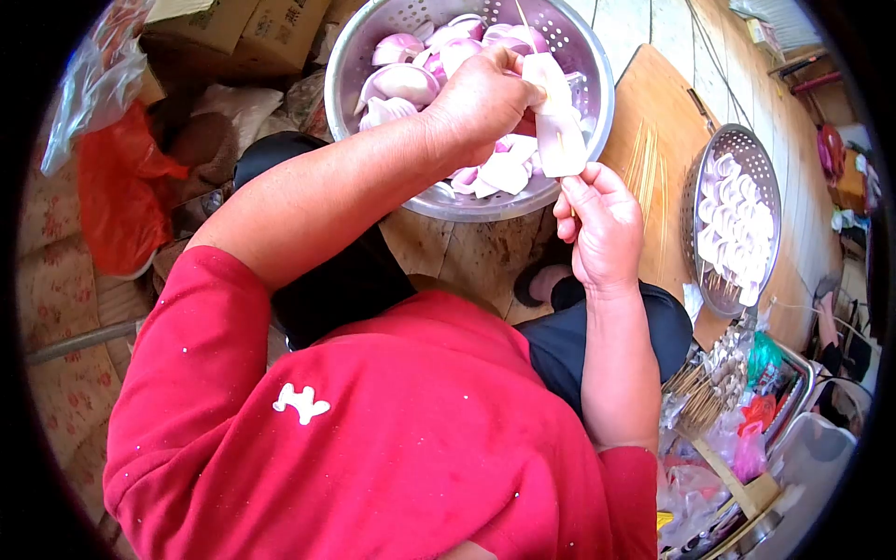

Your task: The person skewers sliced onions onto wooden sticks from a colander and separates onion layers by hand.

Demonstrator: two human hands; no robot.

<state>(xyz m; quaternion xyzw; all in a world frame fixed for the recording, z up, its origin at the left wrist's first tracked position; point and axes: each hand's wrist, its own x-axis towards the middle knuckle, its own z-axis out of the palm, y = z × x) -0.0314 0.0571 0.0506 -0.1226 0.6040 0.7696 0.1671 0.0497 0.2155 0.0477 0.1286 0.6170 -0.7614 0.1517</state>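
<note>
1. Onion skewer (562, 149) is over the metal colander (481, 214), long axis running away from the body, bare tip forward, slightly left.
2. Left hand (487, 98) pinches its upper part.
3. Right hand (605, 224) grasps its near end.

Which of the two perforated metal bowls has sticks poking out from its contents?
The bowl at the picture's right: stick ends poke out below its pale pieces. The other bowl, in the upper middle, holds loose pink-and-white onion pieces.

Bright, esp. upper R; planks (630, 21) washed out; strong fisheye curve; black corners; far R soft
</note>
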